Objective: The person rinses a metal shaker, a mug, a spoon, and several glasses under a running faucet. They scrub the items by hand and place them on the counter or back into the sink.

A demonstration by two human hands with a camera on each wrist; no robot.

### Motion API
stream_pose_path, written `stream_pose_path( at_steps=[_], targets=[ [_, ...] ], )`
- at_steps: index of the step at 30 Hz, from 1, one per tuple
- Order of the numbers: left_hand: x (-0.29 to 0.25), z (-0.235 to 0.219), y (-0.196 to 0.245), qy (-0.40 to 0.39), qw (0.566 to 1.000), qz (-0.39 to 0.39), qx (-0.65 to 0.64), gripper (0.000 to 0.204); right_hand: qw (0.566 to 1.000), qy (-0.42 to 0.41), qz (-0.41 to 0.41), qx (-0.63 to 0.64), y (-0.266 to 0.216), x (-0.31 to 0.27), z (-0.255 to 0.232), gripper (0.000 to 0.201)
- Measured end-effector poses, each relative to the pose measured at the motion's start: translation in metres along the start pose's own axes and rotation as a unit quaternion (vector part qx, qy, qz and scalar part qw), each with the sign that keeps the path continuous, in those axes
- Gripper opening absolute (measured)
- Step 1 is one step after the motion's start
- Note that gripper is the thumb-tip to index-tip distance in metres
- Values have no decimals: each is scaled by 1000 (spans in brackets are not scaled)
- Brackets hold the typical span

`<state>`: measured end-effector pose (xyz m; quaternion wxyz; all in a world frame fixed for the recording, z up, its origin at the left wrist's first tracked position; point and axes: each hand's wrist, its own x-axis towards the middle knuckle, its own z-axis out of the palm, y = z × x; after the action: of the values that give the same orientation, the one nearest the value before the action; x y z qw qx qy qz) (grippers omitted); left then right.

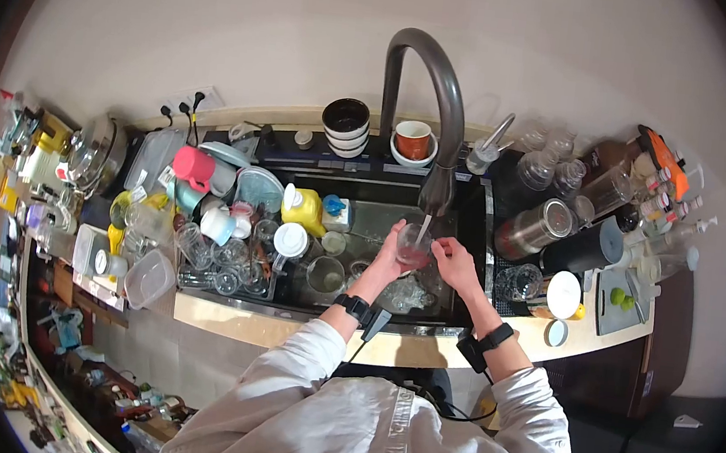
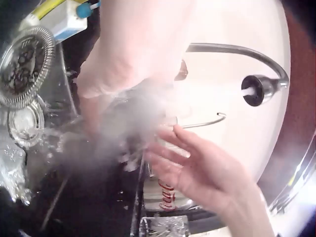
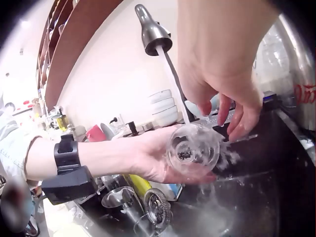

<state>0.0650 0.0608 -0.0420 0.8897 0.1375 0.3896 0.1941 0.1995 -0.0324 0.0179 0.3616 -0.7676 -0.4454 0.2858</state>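
My left hand grips a small clear glass over the sink. Water from the dark metal faucet runs onto the glass and splashes off it in the right wrist view. My right hand hovers just right of the glass, its fingers loosely bent and pointing down. Nothing shows between those fingers. Spray and blur hide much of the glass in the left wrist view.
In the sink's left part stand a yellow bottle, a white-lidded jar and several glasses. A strainer lies below the left hand. Stacked bowls stand behind; a large steel tumbler is at the right.
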Motion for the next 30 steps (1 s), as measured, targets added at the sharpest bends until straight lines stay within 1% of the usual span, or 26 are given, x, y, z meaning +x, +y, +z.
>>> stream_pose_path(
  at_steps=[1,2,4,7,8,10,11,13,14,16,17,20,21,24,25,28,29,30],
  targets=[
    [-5,5,1,-7,999,-20,-41,56,1000,-13,21,13,0,-3,1,26],
    [-8,9,2,-15,996,-41,-82,55,1000,-7,9,11,0,-6,3,26],
    [-7,10,0,-22,995,-44,-89,54,1000,4,-12,8,-2,-12,7,29],
    [-3,7,-3,-53,991,-52,-111,50,997,13,-46,-56,-14,-17,1,27],
    [-1,5,-4,-66,989,-55,-120,49,989,41,-96,-101,-18,-20,-2,26],
    [1,3,-8,-69,987,-50,-137,48,957,96,-196,-189,-25,-22,-6,24],
    [3,2,-10,-71,986,-47,-146,48,949,89,-236,-188,-28,-22,-6,23],
    [13,-3,-15,-42,984,-58,-165,49,929,73,-314,-184,-34,-19,-4,20],
    [18,-5,-18,-27,982,-64,-174,49,938,57,-282,-196,-37,-18,1,21],
    [16,4,-20,5,986,-44,-160,51,951,26,-214,-221,-42,-13,16,25],
    [13,9,-19,20,988,-33,-152,52,968,77,-163,-171,-36,-7,31,34],
    [5,7,-12,-62,986,-19,-152,53,996,5,-18,-86,-44,5,49,40],
    [2,3,-11,-88,984,-15,-153,53,992,44,-75,-88,-50,0,55,39],
    [-5,-4,-6,-169,973,-1,-155,54,977,-98,-161,-102,-59,-14,35,31],
    [-4,-5,-5,-131,975,-9,-179,53,962,-105,-213,-136,-60,-16,25,27],
    [-1,-9,-2,-15,968,-32,-250,52,926,-82,-314,-193,-43,-7,3,22],
    [-2,-10,-6,-50,973,-13,-224,51,939,-74,-279,-186,-37,-4,2,14],
    [-4,-6,-6,-40,973,-22,-227,50,939,-45,-288,-181,-36,-2,3,12]
  ],
)
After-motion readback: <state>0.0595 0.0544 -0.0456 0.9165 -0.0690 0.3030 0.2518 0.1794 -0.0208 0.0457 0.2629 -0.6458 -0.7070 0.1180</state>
